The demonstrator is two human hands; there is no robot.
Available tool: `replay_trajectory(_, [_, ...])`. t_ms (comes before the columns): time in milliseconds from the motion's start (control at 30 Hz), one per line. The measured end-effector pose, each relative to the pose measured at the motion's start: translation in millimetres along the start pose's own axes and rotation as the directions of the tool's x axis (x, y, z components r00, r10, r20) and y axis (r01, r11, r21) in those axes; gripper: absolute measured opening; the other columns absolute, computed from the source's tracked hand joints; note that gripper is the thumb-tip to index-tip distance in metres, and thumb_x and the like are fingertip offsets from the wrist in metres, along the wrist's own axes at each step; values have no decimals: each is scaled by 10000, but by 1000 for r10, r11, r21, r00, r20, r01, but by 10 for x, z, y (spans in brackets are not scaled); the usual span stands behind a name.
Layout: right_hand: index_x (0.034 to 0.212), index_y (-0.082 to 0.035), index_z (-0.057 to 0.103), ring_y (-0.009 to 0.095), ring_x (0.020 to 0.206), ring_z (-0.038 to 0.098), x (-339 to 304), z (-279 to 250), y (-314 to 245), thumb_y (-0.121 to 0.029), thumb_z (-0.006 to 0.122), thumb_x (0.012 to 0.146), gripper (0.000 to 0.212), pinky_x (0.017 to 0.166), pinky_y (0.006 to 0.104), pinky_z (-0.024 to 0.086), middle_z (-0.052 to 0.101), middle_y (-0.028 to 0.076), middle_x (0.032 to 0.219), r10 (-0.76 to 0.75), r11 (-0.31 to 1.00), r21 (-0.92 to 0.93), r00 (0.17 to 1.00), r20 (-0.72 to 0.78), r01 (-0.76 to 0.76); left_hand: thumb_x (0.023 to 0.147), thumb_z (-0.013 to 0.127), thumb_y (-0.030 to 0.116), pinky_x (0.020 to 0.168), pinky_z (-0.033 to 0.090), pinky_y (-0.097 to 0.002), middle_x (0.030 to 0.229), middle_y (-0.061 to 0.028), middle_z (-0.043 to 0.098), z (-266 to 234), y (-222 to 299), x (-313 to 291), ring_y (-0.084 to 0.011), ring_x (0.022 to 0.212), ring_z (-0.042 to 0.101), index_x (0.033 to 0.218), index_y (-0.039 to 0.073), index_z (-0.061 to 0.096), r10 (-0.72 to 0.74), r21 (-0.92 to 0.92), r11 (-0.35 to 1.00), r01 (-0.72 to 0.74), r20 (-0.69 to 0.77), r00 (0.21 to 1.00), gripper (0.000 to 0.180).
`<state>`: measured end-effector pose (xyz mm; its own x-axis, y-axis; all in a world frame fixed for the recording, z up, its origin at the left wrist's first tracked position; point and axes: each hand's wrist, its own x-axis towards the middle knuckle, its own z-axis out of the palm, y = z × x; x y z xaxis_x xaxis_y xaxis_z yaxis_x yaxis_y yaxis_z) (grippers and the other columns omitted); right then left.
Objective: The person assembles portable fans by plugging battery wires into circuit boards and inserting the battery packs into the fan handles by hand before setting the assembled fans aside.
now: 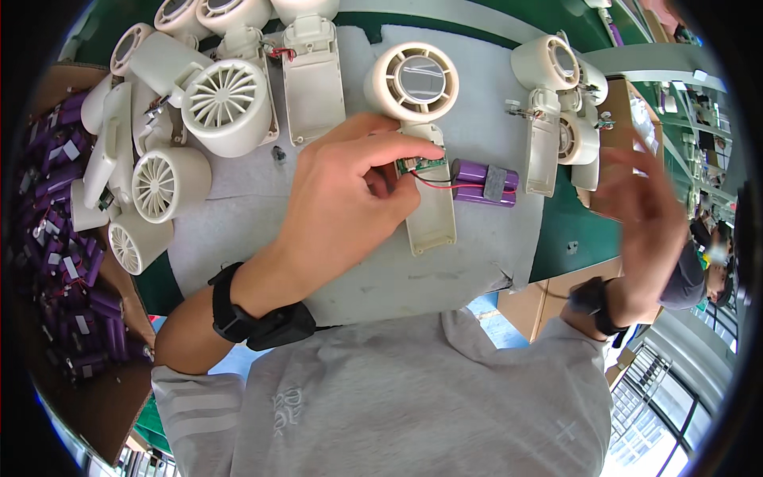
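Observation:
A white handheld fan lies on the grey mat with its round head away from me and its handle shell open. My left hand reaches over the handle, thumb and index finger closed on a small green circuit board there. Red and black wires run from the board to a purple battery pack, two cells with a grey strip, lying partly across the handle's right side. My right hand is off to the right, beside a cardboard box, smeared by motion; whether it holds anything is not clear.
Several white fan bodies crowd the left of the grey mat. More open fan housings stand at the right. A carton of purple battery packs is on the far left; an open cardboard box is at the right.

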<state>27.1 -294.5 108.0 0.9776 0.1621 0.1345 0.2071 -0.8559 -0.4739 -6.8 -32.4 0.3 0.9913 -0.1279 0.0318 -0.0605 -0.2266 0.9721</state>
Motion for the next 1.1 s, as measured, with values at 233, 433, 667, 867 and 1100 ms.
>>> replay_trajectory(233, [1149,9,588,313,815,616,76,805,-222,115,643,683,481,751,323,519,624,158,992,-516,843,92,750,413,530,740,603,-84,632,500,-200,1003,-65,614,-2,-16,-19,-94,769,599,1019,69,712,-4,18,1000,5,-30,1000,337])
replay_trajectory(433, [1321,-22,468,260,1013,624,235,541,-150,79,746,647,735,833,341,522,575,167,1121,-384,891,454,532,755,0,732,604,-87,617,508,-209,1029,-82,640,-25,-3,-5,-102,719,618,1001,82,721,66,122,991,-59,-51,997,338])
replay_trajectory(667, [1448,-19,226,309,1014,628,146,686,-97,99,721,680,922,868,381,536,564,191,1083,-432,375,550,385,816,-746,696,638,-67,581,509,-238,1021,-122,657,-55,-35,57,-144,681,645,978,112,738,174,236,958,-165,-21,984,348])
replay_trajectory(867, [1375,-21,338,328,1036,610,175,752,-1,105,758,608,884,856,395,539,502,225,1156,-630,386,666,345,696,-638,666,741,-2,557,507,-259,999,-133,661,-102,-58,62,-161,657,650,979,128,746,241,308,921,-236,23,970,339])
replay_trajectory(1100, [1189,-19,537,290,921,594,162,837,-53,4,811,583,666,753,372,530,539,206,1100,-730,562,822,520,443,89,626,820,93,531,509,-257,990,-141,671,-124,-51,93,-164,612,653,977,121,746,289,377,878,-294,71,955,359])
